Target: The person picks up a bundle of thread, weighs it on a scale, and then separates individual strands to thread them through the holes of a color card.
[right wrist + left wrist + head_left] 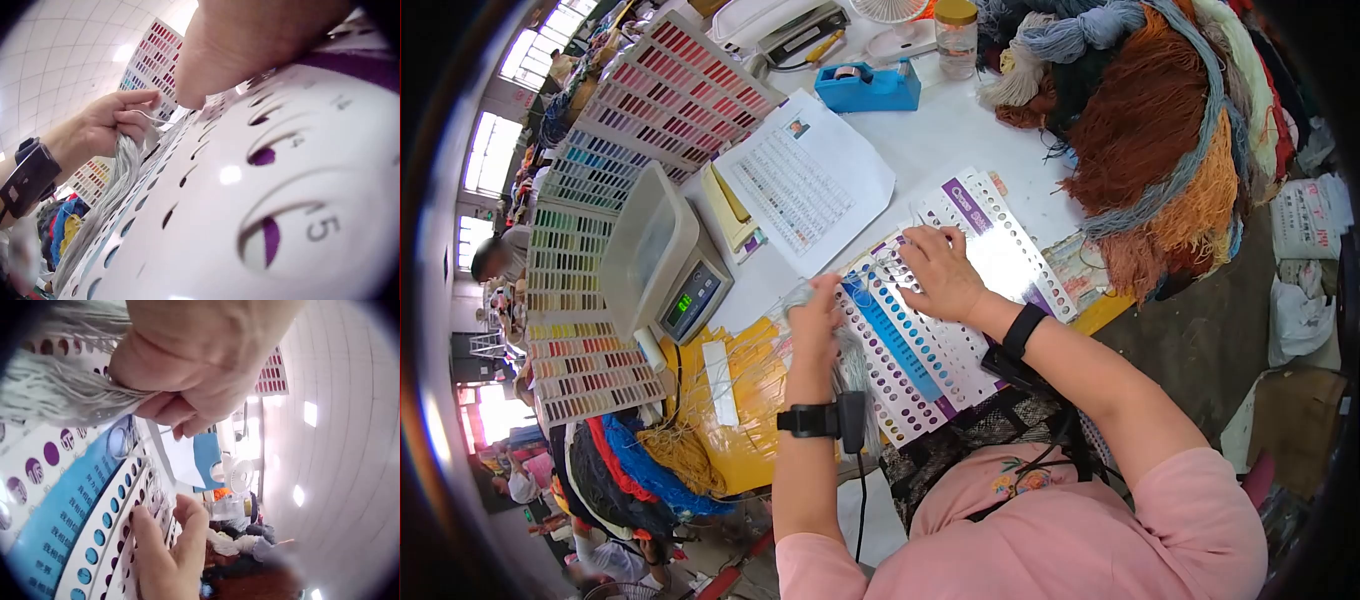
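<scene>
My left hand (812,325) holds a hank of pale grey thread (125,169), its fingers curled round the top. The strands hang below the hand, and in the right wrist view one thin strand runs from the fingers toward the cards. My right hand (945,278) rests on the white punched thread cards (945,350), fingers spread and fingertips down near their upper edge. The cards have rows of numbered holes, purple bands and a blue strip (895,340) with printed characters. Loose loops of thread (150,481) lie at the holes near the right fingertips.
A scale (690,300) with a tray stands left of the cards, before a folding colour chart (585,260). Printed sheets (800,190), a blue tape dispenser (870,87) and a jar (956,45) lie beyond. Thread hanks (1140,120) heap at the right; more hang at the lower left.
</scene>
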`<state>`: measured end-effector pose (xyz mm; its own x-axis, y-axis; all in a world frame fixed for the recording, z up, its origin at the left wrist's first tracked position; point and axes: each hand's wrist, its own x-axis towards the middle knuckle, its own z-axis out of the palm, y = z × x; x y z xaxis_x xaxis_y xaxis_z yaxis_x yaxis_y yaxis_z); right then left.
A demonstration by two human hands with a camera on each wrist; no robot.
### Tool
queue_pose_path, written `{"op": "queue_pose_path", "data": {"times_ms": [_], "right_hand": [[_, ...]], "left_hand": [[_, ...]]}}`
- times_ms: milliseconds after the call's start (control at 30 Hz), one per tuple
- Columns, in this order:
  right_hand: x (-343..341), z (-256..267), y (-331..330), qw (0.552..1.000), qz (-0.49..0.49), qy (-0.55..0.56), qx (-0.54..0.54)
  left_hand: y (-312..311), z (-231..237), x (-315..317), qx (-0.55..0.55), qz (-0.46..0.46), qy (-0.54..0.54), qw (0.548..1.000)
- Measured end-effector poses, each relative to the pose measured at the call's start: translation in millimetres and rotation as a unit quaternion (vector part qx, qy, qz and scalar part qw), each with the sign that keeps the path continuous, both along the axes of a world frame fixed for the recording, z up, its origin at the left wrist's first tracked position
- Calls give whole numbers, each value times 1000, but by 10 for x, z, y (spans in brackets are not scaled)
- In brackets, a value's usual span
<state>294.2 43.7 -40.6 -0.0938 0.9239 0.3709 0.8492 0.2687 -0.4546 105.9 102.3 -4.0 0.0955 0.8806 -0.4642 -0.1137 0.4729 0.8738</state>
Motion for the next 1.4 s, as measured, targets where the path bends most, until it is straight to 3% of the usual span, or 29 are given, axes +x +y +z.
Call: {"op": "queue_pose_path", "data": {"times_ms": [167, 267, 567, 700, 733, 833, 933, 1067, 1200, 1300, 1400], "right_hand": [[7, -21, -22, 999, 30, 21, 33], [-6, -8, -15, 998, 47, -41, 9], [17, -108, 9, 999, 15, 40, 7], [38, -123, -3, 994, 10, 104, 29], [37, -131, 6, 991, 16, 100, 87], [51, -127, -16, 991, 13, 103, 85], [56, -165, -24, 988, 26, 116, 102], [59, -167, -27, 986, 74, 115, 98], [90, -138, -25, 989, 94, 85, 74], [40, -46, -32, 994, 43, 63, 82], [19, 8, -35, 999, 45, 11, 1]], "left_hand": [[122, 112, -568, -77, 84, -249, 962], [145, 152, -753, -43, 113, -212, 970], [209, 224, -1194, -81, 147, -411, 896], [-66, 274, -539, -70, 60, -207, 974], [-129, 242, -361, -60, 22, -153, 986], [-147, 161, 72, -50, -82, -47, 994], [-145, 60, 336, -88, -103, -21, 991], [-138, 18, 567, -148, -98, -31, 984], [-102, -20, 521, -139, -84, -85, 983], [-51, 59, 126, -183, -58, -208, 959], [-10, 152, -354, -200, -47, -339, 918]]}}
